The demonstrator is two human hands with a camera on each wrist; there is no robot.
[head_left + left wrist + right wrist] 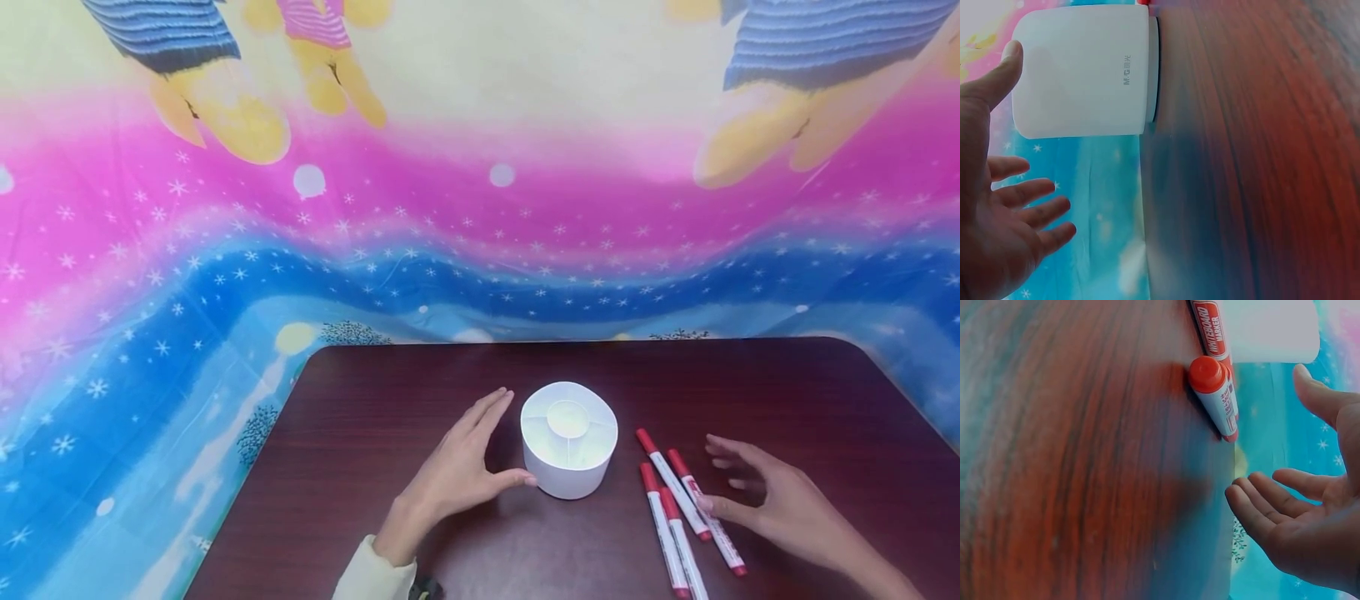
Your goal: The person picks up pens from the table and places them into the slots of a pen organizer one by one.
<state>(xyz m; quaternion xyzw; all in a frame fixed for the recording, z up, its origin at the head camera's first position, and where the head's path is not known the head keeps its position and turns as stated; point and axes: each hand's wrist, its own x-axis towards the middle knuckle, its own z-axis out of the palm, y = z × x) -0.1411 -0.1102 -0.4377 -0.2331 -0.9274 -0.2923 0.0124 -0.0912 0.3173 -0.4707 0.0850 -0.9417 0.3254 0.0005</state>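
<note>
A white round desk organizer (pixel 567 481) stands upright on the table, with a small round cup in its middle and thin dividers around it. To its left is my left hand (pixel 455 471), fingers extended and thumb at the organizer's lower wall. The left wrist view shows small lettering on the white wall (pixel 1085 75) and the thumb overlapping it. Several red-capped whiteboard markers (pixel 660 533) lie in a loose group right of the organizer. Beside them my right hand (pixel 791 508) hovers with loosely spread fingers, holding nothing. Its thumb overlaps the rightmost marker (pixel 716 533) in the head view.
The dark reddish-brown wooden table (pixel 420 375) has rounded back corners. Behind it and along its sides hangs a printed cloth (pixel 465 225) in pink, blue and cream with snowflakes. A pale sleeve (pixel 372 571) covers my left forearm.
</note>
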